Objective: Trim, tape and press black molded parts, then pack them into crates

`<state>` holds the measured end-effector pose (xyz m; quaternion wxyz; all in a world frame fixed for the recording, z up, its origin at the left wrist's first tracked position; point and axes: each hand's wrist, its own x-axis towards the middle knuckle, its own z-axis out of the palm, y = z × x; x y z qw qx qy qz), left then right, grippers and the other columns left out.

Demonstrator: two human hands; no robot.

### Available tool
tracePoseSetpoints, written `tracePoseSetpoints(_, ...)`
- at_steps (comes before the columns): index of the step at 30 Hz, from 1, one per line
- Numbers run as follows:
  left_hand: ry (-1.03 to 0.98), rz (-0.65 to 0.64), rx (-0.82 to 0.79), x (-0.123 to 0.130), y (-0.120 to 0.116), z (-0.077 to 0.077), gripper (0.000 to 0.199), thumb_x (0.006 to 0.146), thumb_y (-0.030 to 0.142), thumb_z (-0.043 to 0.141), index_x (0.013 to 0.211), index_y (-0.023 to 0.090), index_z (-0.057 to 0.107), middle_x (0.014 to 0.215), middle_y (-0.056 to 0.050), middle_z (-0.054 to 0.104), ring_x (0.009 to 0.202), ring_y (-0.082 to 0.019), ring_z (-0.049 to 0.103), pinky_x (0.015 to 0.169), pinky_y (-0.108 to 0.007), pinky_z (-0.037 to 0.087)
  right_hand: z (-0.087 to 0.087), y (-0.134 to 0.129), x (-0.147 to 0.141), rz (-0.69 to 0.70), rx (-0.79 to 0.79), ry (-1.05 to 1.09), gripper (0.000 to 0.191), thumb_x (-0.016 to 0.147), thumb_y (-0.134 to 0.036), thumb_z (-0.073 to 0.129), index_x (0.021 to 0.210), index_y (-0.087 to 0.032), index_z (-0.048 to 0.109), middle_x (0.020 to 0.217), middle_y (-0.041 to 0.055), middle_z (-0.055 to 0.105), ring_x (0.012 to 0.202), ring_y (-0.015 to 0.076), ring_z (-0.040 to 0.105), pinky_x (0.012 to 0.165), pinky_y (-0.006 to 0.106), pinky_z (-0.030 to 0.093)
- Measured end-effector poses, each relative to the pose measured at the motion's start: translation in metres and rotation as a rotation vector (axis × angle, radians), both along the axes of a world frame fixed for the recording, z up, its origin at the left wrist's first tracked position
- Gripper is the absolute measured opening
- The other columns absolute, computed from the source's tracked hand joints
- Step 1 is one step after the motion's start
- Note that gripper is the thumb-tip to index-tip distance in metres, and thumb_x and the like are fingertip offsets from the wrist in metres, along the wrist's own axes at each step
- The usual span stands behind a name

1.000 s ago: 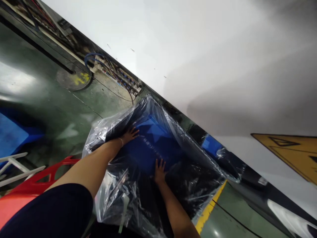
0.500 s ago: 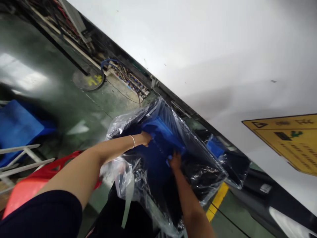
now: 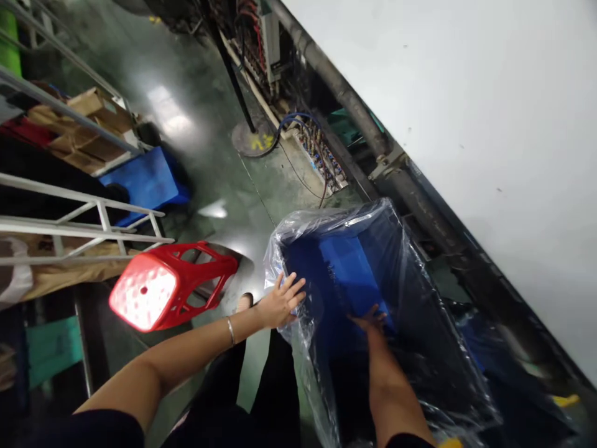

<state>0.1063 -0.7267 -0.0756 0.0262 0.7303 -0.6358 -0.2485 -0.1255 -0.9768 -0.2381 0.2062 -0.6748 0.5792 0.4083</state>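
Observation:
A blue bin lined with a clear plastic bag stands in front of me, the film folded out over its rim. Inside it, toward the far end, is a lighter blue block-like surface; whether it is part of the bin or a separate piece I cannot tell. My left hand, with a bracelet at the wrist, lies with fingers spread at the bin's left rim, against the film. Down inside the bin, my right hand is open, its fingers apart near the lighter blue surface. Neither hand grips anything visible.
A red plastic stool is on the floor to my left. White metal railings, a blue step-like box and cardboard boxes lie beyond. A large white machine panel slants overhead on the right, with hoses beneath.
My left hand has come out of the bin to its left rim and opened. My right hand has stayed inside. The view has shifted left, showing more of the red stool and railings.

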Motion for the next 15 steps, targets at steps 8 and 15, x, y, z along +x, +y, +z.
tracePoseSetpoints(8, -0.034, 0.465, 0.15, -0.012, 0.012, 0.004, 0.072, 0.085, 0.013, 0.045, 0.151, 0.021, 0.018, 0.159, -0.015, 0.011, 0.146, -0.035, 0.003, 0.11, -0.066, 0.012, 0.117, 0.069, -0.013, 0.244, 0.069, -0.239, 0.053, 0.085, -0.042, 0.053, 0.132, -0.017, 0.054, 0.139, 0.0169, 0.051, 0.135, 0.0324, 0.039, 0.109, 0.052, 0.03)
tracePoseSetpoints(15, 0.498, 0.869, 0.556, -0.037, 0.127, 0.003, 0.063, 0.074, 0.029, 0.065, 0.132, 0.012, 0.048, 0.126, -0.021, 0.06, 0.12, -0.032, 0.055, 0.093, -0.038, 0.045, 0.189, 0.208, -0.056, 0.251, 0.002, -0.408, 0.051, 0.091, -0.037, 0.044, 0.135, -0.012, 0.049, 0.115, 0.0139, 0.068, 0.106, 0.0233, 0.065, 0.089, 0.031, 0.048)
